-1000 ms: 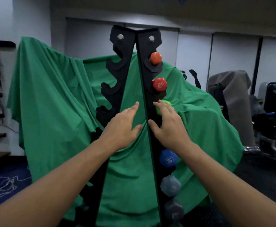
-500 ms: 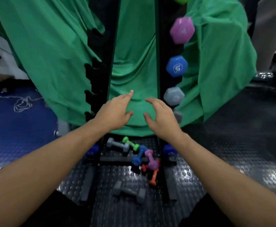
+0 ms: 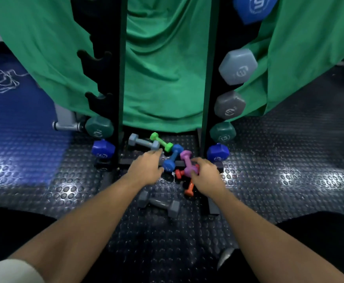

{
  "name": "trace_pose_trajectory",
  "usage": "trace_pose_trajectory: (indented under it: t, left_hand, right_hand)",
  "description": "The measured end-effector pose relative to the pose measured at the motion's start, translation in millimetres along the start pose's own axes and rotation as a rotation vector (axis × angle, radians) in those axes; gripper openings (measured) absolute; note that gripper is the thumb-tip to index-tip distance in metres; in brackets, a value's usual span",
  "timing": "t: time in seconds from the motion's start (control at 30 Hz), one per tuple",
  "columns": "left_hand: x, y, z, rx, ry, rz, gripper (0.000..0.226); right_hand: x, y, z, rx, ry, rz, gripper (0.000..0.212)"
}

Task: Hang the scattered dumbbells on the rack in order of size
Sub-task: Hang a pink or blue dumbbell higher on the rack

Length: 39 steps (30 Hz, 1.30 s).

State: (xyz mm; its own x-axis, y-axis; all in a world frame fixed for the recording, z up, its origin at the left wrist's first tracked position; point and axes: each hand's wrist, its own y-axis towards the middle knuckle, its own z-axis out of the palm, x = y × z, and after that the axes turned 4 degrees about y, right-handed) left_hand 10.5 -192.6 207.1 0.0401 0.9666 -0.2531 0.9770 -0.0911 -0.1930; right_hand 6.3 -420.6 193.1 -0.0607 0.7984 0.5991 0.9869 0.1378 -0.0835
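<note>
Floor here is that black rubber gym flooring (image 3: 279, 180) with the raised coin dots, shiny patches of light bouncing off it on both sides. Over at the left edge of the frame it switches to a blue mat (image 3: 18, 119) with a loose tangle of white string (image 3: 3, 81) lying on it. A big green cloth (image 3: 163, 78) hangs down behind the black dumbbell rack (image 3: 114, 78) and fills most of the top of the frame.

The rack's two notched uprights run down the middle. On the right upright, top to bottom: a blue dumbbell marked 5 (image 3: 255, 7), a light grey one (image 3: 237, 67), a darker grey one (image 3: 229, 106), a teal one (image 3: 222, 132) and a deep blue one (image 3: 217, 153) at the bottom. Left upright only has the teal and deep blue ends low down, notches above are bare.

The scattered ones sit in a pile on the floor between the rack's feet, center frame: a small grey dumbbell (image 3: 143, 142), a lime green one (image 3: 160, 141), a blue one (image 3: 172, 158), a purple one (image 3: 188, 163), red and orange ones (image 3: 189, 188) under it, plus a bigger dark grey one (image 3: 159, 204) nearer the camera.

Left hand (image 3: 146, 168) is flat and relaxed, fingertips right at the small grey dumbbell's end, holding nothing. Right hand (image 3: 206, 170) has its fingers curled onto the purple dumbbell's lower end.
</note>
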Motion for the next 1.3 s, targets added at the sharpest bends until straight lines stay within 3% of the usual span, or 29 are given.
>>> trace_pose_trajectory:
  t: [0.37,0.5,0.67,0.87,1.03,1.17,1.3]
  left_hand:
    - [14.7,73.0,120.7,0.235,-0.132,-0.072,0.078]
    - [7.7,117.4,139.4,0.216,-0.179,-0.055,0.067]
    - [-4.7,174.2,158.6,0.153,-0.230,-0.025,0.060]
    - [-16.0,234.7,182.1,0.140,-0.248,-0.035,0.042]
    - [-34.5,270.2,211.0,0.201,-0.217,-0.021,0.056]
    - [-41.1,290.9,217.7,0.232,-0.122,-0.041,0.064]
    - [-38.1,296.7,222.7,0.251,-0.127,-0.049,0.060]
  right_hand:
    - [-85.9,50.9,86.3,0.081,0.097,0.263,0.040]
    - [-100.6,76.6,108.0,0.110,0.177,0.302,0.032]
    - [-122.5,112.1,125.5,0.071,0.132,0.308,0.062]
    - [-139.9,137.5,157.5,0.043,0.162,0.321,0.051]
    - [-146.1,134.7,176.8,0.025,0.226,0.328,0.071]
    - [-140.2,141.0,182.0,-0.052,0.157,0.350,0.049]
    - [-135.6,144.0,182.5,-0.110,0.137,0.371,0.047]
